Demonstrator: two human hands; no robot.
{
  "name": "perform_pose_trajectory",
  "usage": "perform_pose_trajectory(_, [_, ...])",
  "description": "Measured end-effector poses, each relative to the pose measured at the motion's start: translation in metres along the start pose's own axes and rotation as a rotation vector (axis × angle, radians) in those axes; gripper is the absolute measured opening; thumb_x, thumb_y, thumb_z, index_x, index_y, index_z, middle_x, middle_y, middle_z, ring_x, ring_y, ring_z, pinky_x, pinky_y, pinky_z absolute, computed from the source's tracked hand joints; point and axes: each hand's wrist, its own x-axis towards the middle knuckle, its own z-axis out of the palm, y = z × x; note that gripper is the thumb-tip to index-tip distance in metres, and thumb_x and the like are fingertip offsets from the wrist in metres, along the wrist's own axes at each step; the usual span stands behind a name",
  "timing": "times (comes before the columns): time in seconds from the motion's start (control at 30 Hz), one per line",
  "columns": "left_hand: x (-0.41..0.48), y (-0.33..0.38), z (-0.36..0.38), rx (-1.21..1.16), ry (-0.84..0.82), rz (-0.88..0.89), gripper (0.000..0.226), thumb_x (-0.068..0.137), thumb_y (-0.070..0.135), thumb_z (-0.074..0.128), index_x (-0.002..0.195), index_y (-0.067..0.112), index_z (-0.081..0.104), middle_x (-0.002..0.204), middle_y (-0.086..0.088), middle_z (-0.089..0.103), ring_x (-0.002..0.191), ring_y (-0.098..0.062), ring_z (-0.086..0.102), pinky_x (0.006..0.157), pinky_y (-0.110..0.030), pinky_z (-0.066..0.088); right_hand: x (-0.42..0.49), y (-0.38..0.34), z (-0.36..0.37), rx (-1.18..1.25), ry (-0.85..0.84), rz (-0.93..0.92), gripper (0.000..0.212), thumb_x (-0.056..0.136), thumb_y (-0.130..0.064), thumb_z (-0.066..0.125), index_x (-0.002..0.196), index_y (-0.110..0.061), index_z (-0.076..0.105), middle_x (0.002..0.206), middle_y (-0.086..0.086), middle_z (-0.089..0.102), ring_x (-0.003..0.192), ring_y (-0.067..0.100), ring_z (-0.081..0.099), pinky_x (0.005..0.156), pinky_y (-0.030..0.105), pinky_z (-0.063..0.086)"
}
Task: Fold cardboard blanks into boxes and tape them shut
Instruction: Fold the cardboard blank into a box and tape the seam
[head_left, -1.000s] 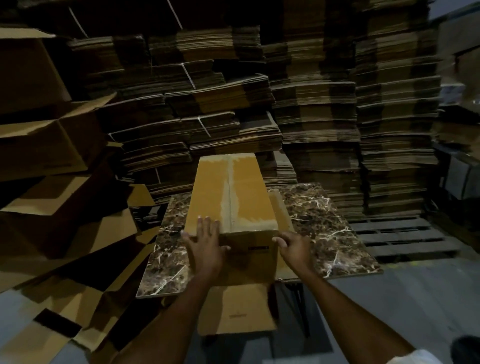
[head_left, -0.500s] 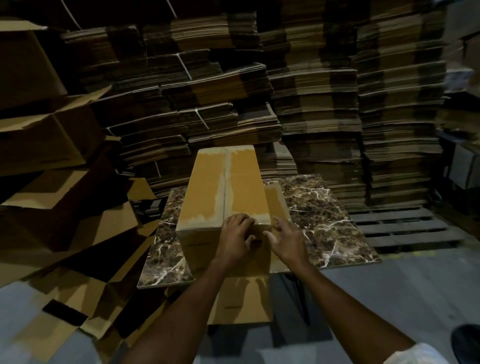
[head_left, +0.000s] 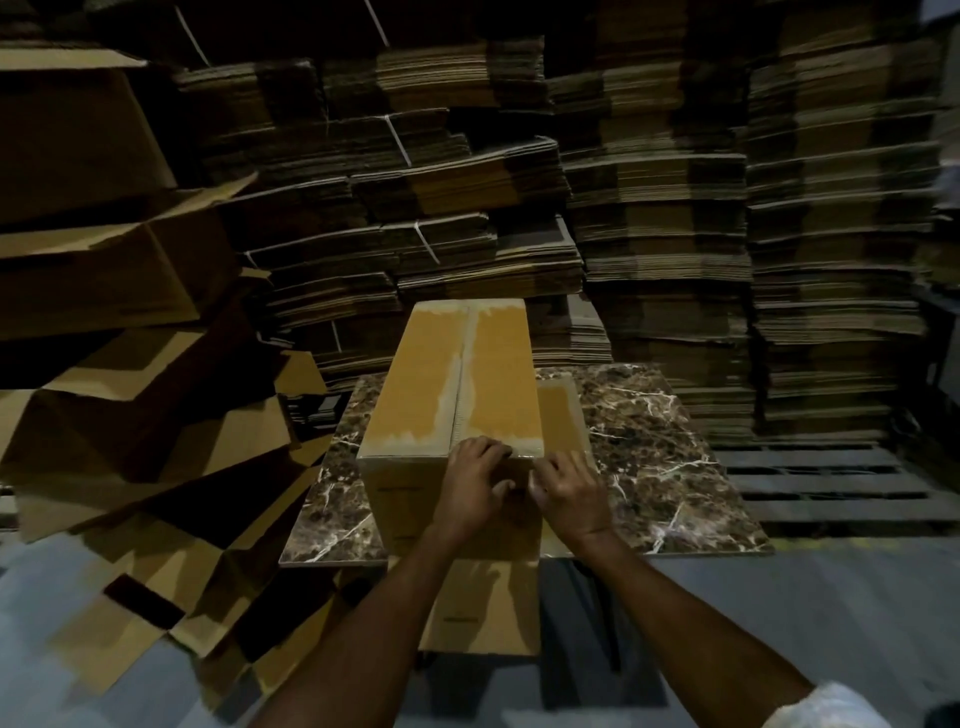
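Box: a long cardboard box (head_left: 457, 384) lies on the marble-patterned table (head_left: 660, 447), its length running from near to far, the near end at the table's near edge; a seam with a pale strip runs down the middle of its top face.
Loose flap: a narrow cardboard flap (head_left: 558, 410) shows along the right side of the box, lying on the table.
Left hand: the left hand (head_left: 475, 486) rests on the near top edge of the box, fingers curled over the corner and thumb on the near end face; it presses flat and clasps nothing.
Right hand: the right hand (head_left: 569, 493) sits just right of the left one, fingers bent against the near end face close to the top edge; whether anything thin is pinched under the fingertips cannot be told.
Change: one second ago the hands were spread apart, the left flat at the near left part of the top and the right at the near right corner; now they are close together, almost touching, at the right half of the near edge. The box keeps its place on the table.
Lower sheet: a cardboard panel (head_left: 483, 613) hangs below the table's near edge.
Surroundings: stacks of flat blanks (head_left: 665, 218) fill the far side; opened boxes (head_left: 104, 270) pile at the left; a wooden pallet (head_left: 831, 483) lies on the floor at the right.
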Motion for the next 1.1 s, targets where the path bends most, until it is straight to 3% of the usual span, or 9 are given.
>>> perform_pose_trajectory(0.27, [0.001, 0.002, 0.003, 0.017, 0.037, 0.047, 0.046, 0.086, 0.032, 0.074, 0.129, 0.022, 0.059, 0.129, 0.003, 0.054, 0.121, -0.017, 0.042, 0.108, -0.037, 0.034, 0.002, -0.008, -0.002, -0.088, -0.003, -0.030, 0.020, 0.089, -0.022, 0.053, 0.077, -0.009, 0.064, 0.075, 0.009, 0.056, 0.071, 0.028, 0.053, 0.057, 0.038, 0.047])
perform_pose_trajectory(0.47, [0.003, -0.001, 0.004, 0.060, 0.036, 0.076, 0.045, 0.087, 0.044, 0.070, 0.126, 0.026, 0.057, 0.125, 0.005, 0.050, 0.118, -0.016, 0.041, 0.109, -0.038, 0.034, 0.005, 0.002, -0.012, -0.166, -0.219, -0.147, 0.017, 0.093, -0.015, 0.050, 0.101, -0.008, 0.064, 0.095, 0.011, 0.058, 0.087, 0.027, 0.049, 0.072, 0.044, 0.051])
perform_pose_trajectory(0.63, [0.003, 0.001, 0.005, 0.089, 0.027, 0.082, 0.045, 0.086, 0.048, 0.069, 0.123, 0.026, 0.056, 0.123, 0.004, 0.051, 0.117, -0.018, 0.043, 0.107, -0.038, 0.035, 0.031, 0.006, -0.036, -0.364, -0.472, -0.333, 0.031, 0.093, -0.016, 0.034, 0.109, -0.011, 0.059, 0.104, 0.011, 0.055, 0.095, 0.028, 0.049, 0.081, 0.043, 0.047])
perform_pose_trajectory(0.73, [0.003, 0.005, 0.003, 0.089, 0.012, 0.063, 0.043, 0.089, 0.047, 0.067, 0.124, 0.026, 0.055, 0.126, 0.004, 0.050, 0.120, -0.018, 0.041, 0.110, -0.039, 0.034, 0.047, 0.009, -0.041, -0.388, -0.596, -0.461, 0.041, 0.094, -0.022, 0.026, 0.119, -0.009, 0.057, 0.115, 0.012, 0.053, 0.107, 0.030, 0.046, 0.093, 0.046, 0.043])
perform_pose_trajectory(0.8, [0.003, 0.005, 0.003, 0.084, 0.011, 0.057, 0.038, 0.090, 0.042, 0.066, 0.122, 0.025, 0.056, 0.124, 0.003, 0.051, 0.118, -0.019, 0.042, 0.108, -0.039, 0.035, 0.061, 0.014, -0.043, -0.405, -0.633, -0.604, 0.038, 0.098, -0.024, 0.031, 0.120, -0.008, 0.058, 0.117, 0.013, 0.055, 0.109, 0.030, 0.044, 0.095, 0.047, 0.039])
perform_pose_trajectory(0.93, [0.003, 0.002, 0.000, 0.068, 0.038, 0.047, 0.031, 0.084, 0.032, 0.066, 0.112, 0.021, 0.058, 0.118, 0.002, 0.053, 0.110, -0.020, 0.044, 0.105, -0.042, 0.037, 0.092, 0.020, -0.043, -0.416, -0.602, -0.957, 0.022, 0.096, -0.029, 0.059, 0.106, -0.011, 0.067, 0.106, 0.011, 0.065, 0.108, 0.029, 0.038, 0.095, 0.050, 0.038])
perform_pose_trajectory(0.97, [0.004, 0.002, 0.000, 0.064, 0.034, 0.042, 0.031, 0.084, 0.033, 0.066, 0.112, 0.021, 0.058, 0.117, 0.001, 0.053, 0.110, -0.020, 0.045, 0.105, -0.042, 0.037, 0.093, 0.021, -0.043, -0.377, -0.587, -0.967, 0.020, 0.094, -0.028, 0.062, 0.105, -0.012, 0.067, 0.105, 0.011, 0.065, 0.107, 0.029, 0.039, 0.094, 0.051, 0.040])
perform_pose_trajectory(1.03, [0.005, 0.001, 0.000, 0.058, 0.033, 0.043, 0.032, 0.087, 0.039, 0.066, 0.113, 0.022, 0.059, 0.117, 0.002, 0.054, 0.111, -0.019, 0.045, 0.106, -0.040, 0.036, 0.084, 0.026, -0.043, -0.250, -0.540, -0.819, 0.019, 0.091, -0.019, 0.062, 0.109, -0.014, 0.065, 0.106, 0.008, 0.062, 0.105, 0.027, 0.044, 0.090, 0.047, 0.043])
perform_pose_trajectory(1.1, [0.005, -0.001, 0.002, 0.045, 0.032, 0.050, 0.034, 0.091, 0.045, 0.064, 0.118, 0.024, 0.060, 0.120, 0.004, 0.054, 0.114, -0.018, 0.044, 0.107, -0.039, 0.035, 0.065, 0.025, -0.044, 0.025, -0.445, -0.351, 0.019, 0.091, -0.007, 0.059, 0.105, -0.018, 0.063, 0.104, 0.002, 0.058, 0.098, 0.020, 0.047, 0.083, 0.040, 0.045])
